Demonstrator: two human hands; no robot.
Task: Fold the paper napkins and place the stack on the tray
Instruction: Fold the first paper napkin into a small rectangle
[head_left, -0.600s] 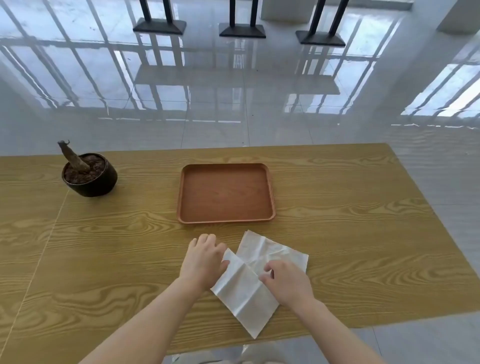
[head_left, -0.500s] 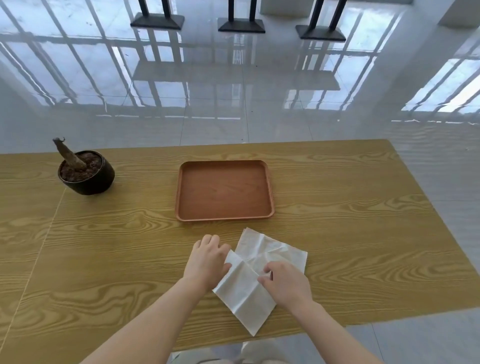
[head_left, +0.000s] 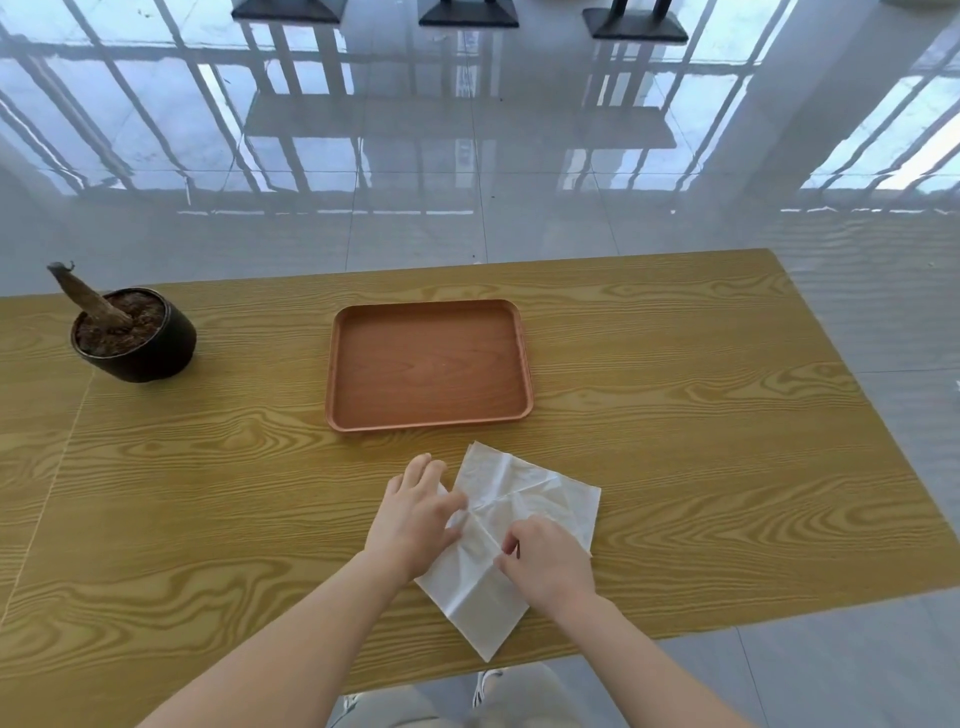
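Paper napkin (head_left: 524, 488) on table (head_left: 701, 415) near tray (head_left: 431, 427), left hand (head_left: 415, 519) fingers pinching its left edge, right hand (head_left: 550, 566) fingers curled on its fold.

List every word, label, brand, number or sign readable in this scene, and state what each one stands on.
No readable text anywhere in the view.
The napkin is plain white, showing only creases.
The tray shows bare wood grain and no mark.
The pot is plain and dark, with no label on the side facing the camera.
The table shows only its grain pattern.
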